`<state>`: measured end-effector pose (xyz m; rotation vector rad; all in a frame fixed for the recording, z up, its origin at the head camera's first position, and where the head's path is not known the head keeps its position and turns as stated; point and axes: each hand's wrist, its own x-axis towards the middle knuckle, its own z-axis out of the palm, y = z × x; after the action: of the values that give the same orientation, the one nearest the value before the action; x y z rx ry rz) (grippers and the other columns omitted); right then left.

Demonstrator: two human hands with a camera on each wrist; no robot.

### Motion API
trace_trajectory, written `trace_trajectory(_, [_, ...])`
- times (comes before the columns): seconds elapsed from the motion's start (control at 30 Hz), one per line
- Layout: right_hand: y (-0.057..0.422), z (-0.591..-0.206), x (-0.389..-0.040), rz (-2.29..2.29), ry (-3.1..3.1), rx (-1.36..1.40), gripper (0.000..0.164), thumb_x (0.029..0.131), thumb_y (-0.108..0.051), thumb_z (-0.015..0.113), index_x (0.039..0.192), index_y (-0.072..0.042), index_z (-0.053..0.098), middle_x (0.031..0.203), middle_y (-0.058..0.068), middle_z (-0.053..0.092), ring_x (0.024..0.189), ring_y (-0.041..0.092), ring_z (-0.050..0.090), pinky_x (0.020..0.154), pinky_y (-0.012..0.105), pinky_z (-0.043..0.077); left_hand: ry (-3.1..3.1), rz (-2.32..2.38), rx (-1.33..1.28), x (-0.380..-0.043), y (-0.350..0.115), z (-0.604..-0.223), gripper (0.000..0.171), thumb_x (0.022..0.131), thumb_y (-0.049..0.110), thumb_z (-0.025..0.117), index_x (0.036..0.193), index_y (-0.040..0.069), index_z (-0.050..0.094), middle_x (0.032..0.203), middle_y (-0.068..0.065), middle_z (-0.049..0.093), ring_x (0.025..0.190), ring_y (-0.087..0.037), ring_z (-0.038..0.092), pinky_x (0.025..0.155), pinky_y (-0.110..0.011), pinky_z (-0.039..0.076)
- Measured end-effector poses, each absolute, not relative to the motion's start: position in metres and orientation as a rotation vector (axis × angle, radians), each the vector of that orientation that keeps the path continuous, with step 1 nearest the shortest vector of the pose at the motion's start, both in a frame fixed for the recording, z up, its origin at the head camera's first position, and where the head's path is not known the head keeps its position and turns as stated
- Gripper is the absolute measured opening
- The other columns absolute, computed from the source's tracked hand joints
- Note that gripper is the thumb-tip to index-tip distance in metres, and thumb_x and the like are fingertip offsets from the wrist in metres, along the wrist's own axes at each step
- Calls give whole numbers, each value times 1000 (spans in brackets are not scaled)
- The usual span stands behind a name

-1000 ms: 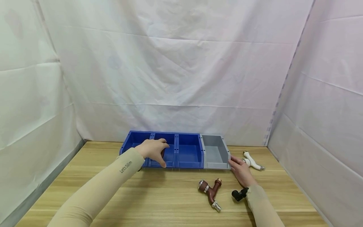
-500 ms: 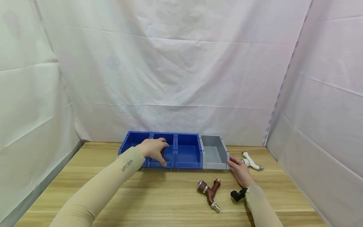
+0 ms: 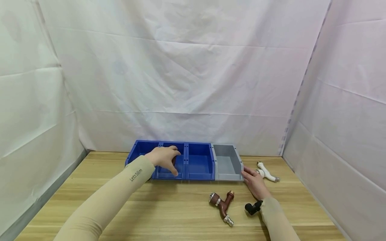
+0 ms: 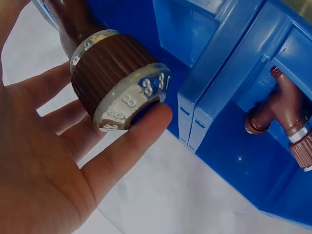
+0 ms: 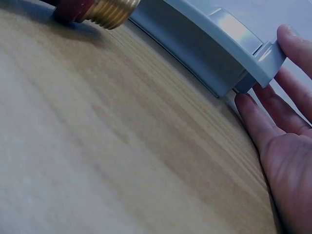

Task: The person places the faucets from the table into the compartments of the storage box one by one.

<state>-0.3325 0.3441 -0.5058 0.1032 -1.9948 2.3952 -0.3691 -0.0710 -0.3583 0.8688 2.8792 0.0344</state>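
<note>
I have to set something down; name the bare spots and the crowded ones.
The table is bare between the left sleeve and the brown tap lying on it, in front of the blue bins, and again left of that sleeve. It's crowded where the right hand, grey bin and white tap bunch together.

Bins (image 3: 199,164) on table (image 3: 169,207), tap (image 3: 222,205) in front, second tap (image 3: 268,173) right

The bins (image 3: 200,164) look glossy plastic, the tabletop (image 3: 178,211) wood.
</note>
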Motion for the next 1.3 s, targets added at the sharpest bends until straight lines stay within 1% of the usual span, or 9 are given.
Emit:
trace_trajectory(0.3, [344, -506, -333, 2386, -1981, 135, 59, 99, -7, 56, 147, 12, 26, 125, -2, 55, 114, 10, 56, 91, 24, 47, 2885, 18, 852, -371, -70, -356, 89, 68, 58, 80, 143, 21, 50, 153, -9, 34, 117, -29, 55, 92, -51, 45])
trace_trajectory(0.5, [344, -505, -332, 2378, -1997, 147, 59, 100, -7, 54, 147, 13, 25, 125, -1, 55, 115, 11, 56, 92, 24, 47, 2886, 52, 844, -372, -68, -354, 90, 68, 57, 81, 143, 19, 50, 153, -9, 34, 119, -32, 54, 96, -57, 40])
trace_trajectory(0.57, [344, -505, -331, 2378, -2003, 149, 59, 100, -7, 53, 147, 13, 23, 127, 1, 53, 115, 11, 55, 92, 24, 47, 2886, 59, 845, -372, -68, -353, 90, 68, 55, 82, 144, 18, 49, 153, -9, 34, 119, -33, 53, 97, -59, 38])
trace_trajectory(0.73, [343, -504, -330, 2372, -2015, 144, 60, 100, -8, 54, 147, 13, 23, 137, 14, 46, 116, 11, 55, 92, 24, 46, 2887, 47, 850, -373, -67, -352, 92, 68, 58, 81, 144, 18, 49, 153, -9, 34, 121, -33, 52, 97, -59, 38])
trace_trajectory(0.8, [343, -504, -330, 2369, -2010, 142, 60, 99, -8, 55, 147, 13, 25, 138, 15, 45, 115, 12, 55, 91, 24, 47, 2885, 41, 852, -373, -67, -352, 92, 67, 58, 81, 144, 18, 49, 153, -9, 34, 121, -32, 52, 97, -57, 40])
trace_trajectory(0.83, [343, -504, -330, 2366, -2009, 145, 60, 99, -8, 55, 146, 14, 25, 137, 15, 46, 115, 12, 55, 91, 24, 47, 2885, 38, 854, -374, -67, -352, 92, 67, 58, 81, 144, 18, 49, 153, -10, 34, 121, -32, 53, 96, -57, 40])
trace_trajectory(0.97, [344, -506, -332, 2373, -1995, 146, 60, 99, -8, 56, 146, 14, 26, 129, 5, 53, 114, 12, 56, 91, 25, 47, 2890, 24, 861, -376, -67, -352, 92, 67, 60, 80, 144, 18, 49, 152, -9, 35, 119, -31, 54, 95, -55, 42])
trace_trajectory(1.07, [344, -507, -333, 2376, -1995, 147, 60, 99, -9, 56, 146, 12, 26, 126, 0, 54, 115, 11, 56, 92, 24, 47, 2897, 15, 864, -378, -68, -352, 92, 67, 61, 80, 144, 18, 49, 151, -8, 35, 116, -30, 55, 94, -53, 43])
trace_trajectory(1.3, [342, -508, -335, 2381, -1983, 135, 60, 98, -8, 57, 146, 12, 27, 127, 2, 54, 114, 11, 57, 92, 25, 47, 2910, 5, 853, -380, -68, -351, 91, 67, 60, 80, 142, 18, 51, 150, -8, 37, 110, -26, 58, 90, -47, 46])
